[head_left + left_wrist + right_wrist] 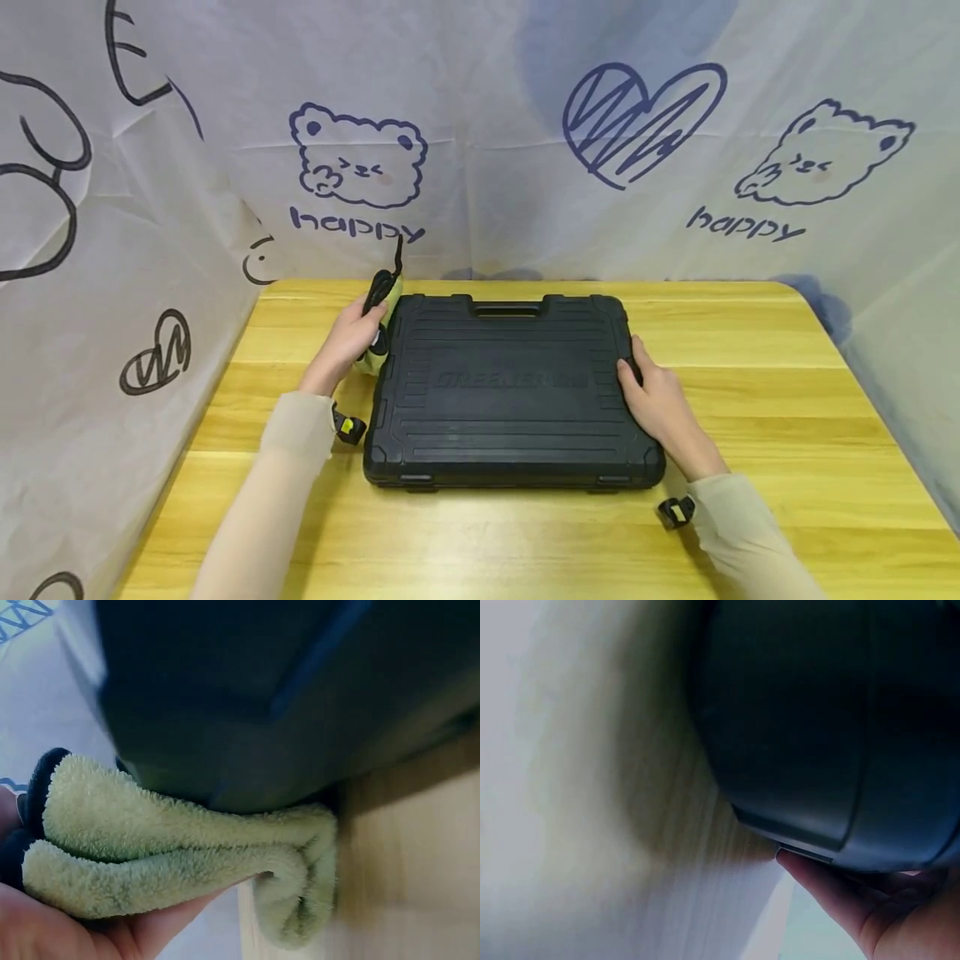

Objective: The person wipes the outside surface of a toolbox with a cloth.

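A black hard-plastic carrying case (510, 425) lies on the wooden table, its handle toward the back wall. At its left side my left hand (348, 337) grips a folded yellow-green fluffy towel (150, 825) with black edging. A black loop of cord (381, 287) sticks up from that hand. In the left wrist view the towel lies against the case's side. My right hand (660, 400) holds the right edge of the case, thumb near the top rim. In the right wrist view a digit touches the case's edge; the other fingers are mostly hidden.
The table (765, 400) has light wood grain and a rounded far right corner. A white sheet (487, 167) with drawn bears and hearts hangs behind and at the sides. Small black cameras (348, 427) sit at both wrists.
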The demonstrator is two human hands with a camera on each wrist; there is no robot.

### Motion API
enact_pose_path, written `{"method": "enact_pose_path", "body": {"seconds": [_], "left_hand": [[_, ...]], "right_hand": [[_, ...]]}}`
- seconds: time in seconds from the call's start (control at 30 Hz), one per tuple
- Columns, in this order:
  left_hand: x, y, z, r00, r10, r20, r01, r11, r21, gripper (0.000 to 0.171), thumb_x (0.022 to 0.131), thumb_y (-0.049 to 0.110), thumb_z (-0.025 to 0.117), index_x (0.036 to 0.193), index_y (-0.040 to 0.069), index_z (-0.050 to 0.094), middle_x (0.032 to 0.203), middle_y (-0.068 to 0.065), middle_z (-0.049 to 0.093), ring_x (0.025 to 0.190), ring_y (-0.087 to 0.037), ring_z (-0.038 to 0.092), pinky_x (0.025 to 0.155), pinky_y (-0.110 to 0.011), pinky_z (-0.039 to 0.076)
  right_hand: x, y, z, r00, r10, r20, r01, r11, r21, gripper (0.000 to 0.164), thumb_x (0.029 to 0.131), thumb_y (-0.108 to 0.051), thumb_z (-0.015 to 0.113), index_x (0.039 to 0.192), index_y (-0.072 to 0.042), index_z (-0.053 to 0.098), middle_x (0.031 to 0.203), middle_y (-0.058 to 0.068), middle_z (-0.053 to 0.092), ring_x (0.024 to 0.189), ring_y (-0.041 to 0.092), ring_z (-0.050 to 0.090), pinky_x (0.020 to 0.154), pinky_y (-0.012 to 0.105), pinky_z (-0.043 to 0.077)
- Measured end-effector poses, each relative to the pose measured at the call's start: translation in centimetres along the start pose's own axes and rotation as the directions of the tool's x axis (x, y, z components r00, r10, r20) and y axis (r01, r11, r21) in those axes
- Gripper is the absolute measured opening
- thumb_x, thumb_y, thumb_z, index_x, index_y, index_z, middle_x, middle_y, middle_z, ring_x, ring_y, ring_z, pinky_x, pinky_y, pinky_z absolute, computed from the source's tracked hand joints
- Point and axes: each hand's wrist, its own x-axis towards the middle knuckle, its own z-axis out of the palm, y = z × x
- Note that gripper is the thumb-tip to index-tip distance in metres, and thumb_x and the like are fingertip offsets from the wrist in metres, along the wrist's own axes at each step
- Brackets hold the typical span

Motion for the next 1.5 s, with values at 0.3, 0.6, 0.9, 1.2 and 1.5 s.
{"method": "enact_pose_path", "body": {"seconds": [0.3, 0.6, 0.9, 1.2, 1.5], "left_hand": [[1.9, 0.6, 0.2, 0.998, 0.017, 0.062, -0.019, 0.999, 0.033, 0.055, 0.101, 0.036, 0.038, 0.15, 0.016, 0.025, 0.152, -0.011, 0.027, 0.139, -0.031, 0.023, 0.109, -0.052, 0.023], [-0.7, -0.3, 0.1, 0.994, 0.085, 0.068, -0.088, 0.995, 0.048, 0.046, 0.101, 0.026, 0.04, 0.143, 0.008, 0.039, 0.144, -0.017, 0.039, 0.133, -0.032, 0.033, 0.107, -0.052, 0.028], [-4.9, -0.7, 0.7, 0.996, 0.067, 0.051, -0.071, 0.994, 0.085, 0.045, 0.1, 0.03, 0.041, 0.141, 0.012, 0.042, 0.14, -0.016, 0.044, 0.13, -0.031, 0.038, 0.103, -0.053, 0.032], [-9.2, -1.4, 1.8, 0.991, 0.126, -0.053, -0.113, 0.971, 0.21, 0.033, 0.099, 0.027, 0.045, 0.128, 0.014, 0.055, 0.121, -0.016, 0.058, 0.112, -0.03, 0.053, 0.091, -0.049, 0.042], [-14.1, -2.0, 2.6, 0.987, 0.141, -0.077, -0.12, 0.965, 0.233, 0.037, 0.098, 0.026, 0.048, 0.134, 0.016, 0.052, 0.129, -0.015, 0.056, 0.122, -0.033, 0.049, 0.097, -0.054, 0.039]], "right_hand": [[-0.1, 0.1, 0.0, 1.0, 0.002, -0.014, -0.002, 1.0, 0.011, 0.063, 0.101, -0.041, 0.03, 0.15, -0.005, 0.014, 0.141, 0.029, 0.036, 0.124, 0.046, 0.042, 0.099, 0.056, 0.037], [-0.1, 0.0, 0.0, 1.0, 0.009, -0.007, -0.009, 1.0, 0.019, 0.064, 0.101, -0.043, 0.03, 0.151, -0.006, 0.013, 0.143, 0.028, 0.035, 0.125, 0.045, 0.041, 0.099, 0.056, 0.036], [0.0, 0.1, -0.2, 1.0, 0.008, -0.01, -0.008, 1.0, 0.022, 0.064, 0.101, -0.043, 0.029, 0.151, -0.006, 0.014, 0.142, 0.029, 0.035, 0.124, 0.046, 0.041, 0.099, 0.057, 0.036], [0.0, -0.1, 0.1, 1.0, 0.008, -0.017, -0.008, 1.0, 0.023, 0.064, 0.1, -0.043, 0.03, 0.15, -0.005, 0.015, 0.141, 0.029, 0.036, 0.124, 0.045, 0.041, 0.099, 0.056, 0.036], [0.0, 0.0, 0.1, 1.0, 0.011, -0.012, -0.011, 0.999, 0.03, 0.064, 0.1, -0.042, 0.031, 0.15, -0.005, 0.015, 0.142, 0.029, 0.035, 0.125, 0.045, 0.04, 0.1, 0.056, 0.035]]}}
